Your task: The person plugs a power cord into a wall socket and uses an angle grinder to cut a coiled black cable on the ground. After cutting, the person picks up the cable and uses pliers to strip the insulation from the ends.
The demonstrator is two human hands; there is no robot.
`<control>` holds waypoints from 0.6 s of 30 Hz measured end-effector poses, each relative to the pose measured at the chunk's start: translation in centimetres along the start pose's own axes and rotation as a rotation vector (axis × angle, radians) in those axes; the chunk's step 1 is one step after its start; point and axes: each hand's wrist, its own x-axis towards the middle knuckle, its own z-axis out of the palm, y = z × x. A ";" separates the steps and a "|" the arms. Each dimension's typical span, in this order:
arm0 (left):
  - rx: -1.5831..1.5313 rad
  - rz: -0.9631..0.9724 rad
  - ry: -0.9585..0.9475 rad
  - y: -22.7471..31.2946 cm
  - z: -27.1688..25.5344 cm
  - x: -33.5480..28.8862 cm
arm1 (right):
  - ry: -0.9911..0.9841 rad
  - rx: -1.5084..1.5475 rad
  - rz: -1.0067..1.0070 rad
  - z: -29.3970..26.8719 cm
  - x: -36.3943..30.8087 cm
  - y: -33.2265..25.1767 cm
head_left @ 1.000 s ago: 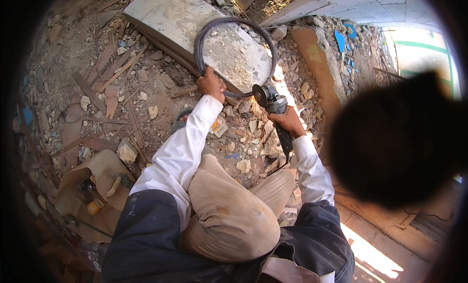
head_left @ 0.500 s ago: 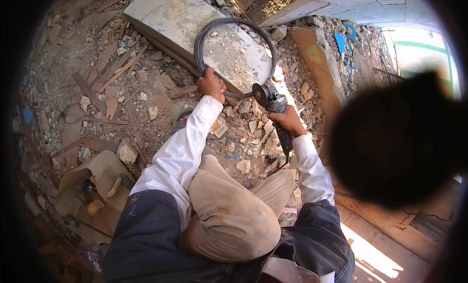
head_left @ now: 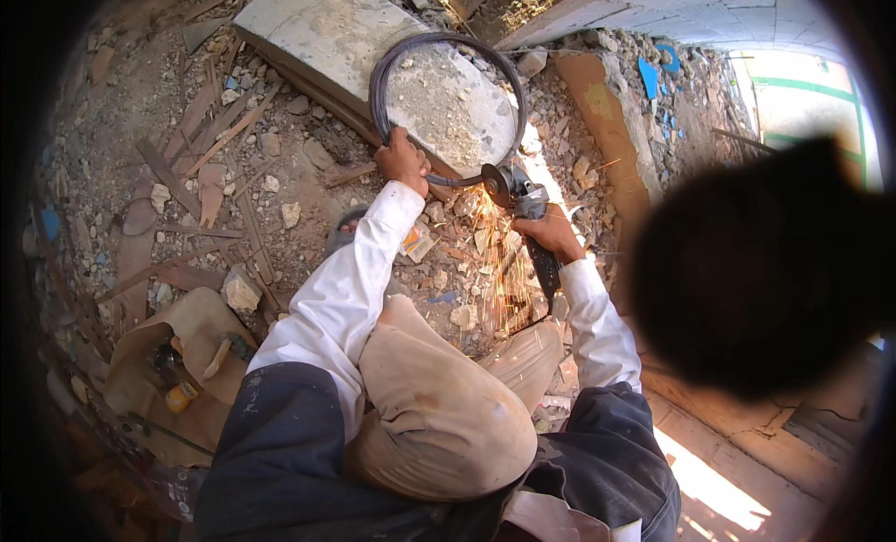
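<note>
A coil of dark wire (head_left: 519, 94) rests partly over a pale concrete block, and my left hand (head_left: 403, 162) is closed round its near-left side. My right hand (head_left: 553, 232) grips an angle grinder (head_left: 530, 202) by its dark body. The grinder's disc (head_left: 497, 182) touches the near side of the coil, a little right of my left hand. Orange sparks (head_left: 504, 271) spray from that contact down toward my knees. Exactly how deep the disc sits in the wire is too small to tell.
The concrete block (head_left: 317, 28) lies ahead on rubble and wood strips (head_left: 229, 131). At the left a cut tan container (head_left: 140, 374) holds a yellow-capped bottle (head_left: 181, 396) and tools. A wall (head_left: 709, 14) stands at the far right. A dark blurred shape (head_left: 747, 271) blocks the right side.
Sparks now fly from the grinder's disc, where none showed before. The disc is against the coil. Both hands keep their grips and have barely moved.
</note>
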 end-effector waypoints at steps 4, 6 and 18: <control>0.000 -0.007 0.018 -0.1 0.2 -0.1 | 0.009 -0.036 0.000 -0.3 0.0 0.8; 0.001 -0.010 0.017 -0.1 0.4 -0.2 | 0.015 -0.025 -0.020 -0.4 0.3 1.1; -0.002 0.002 0.016 -0.2 0.1 0.1 | 0.002 0.006 0.003 -0.1 -0.1 -1.4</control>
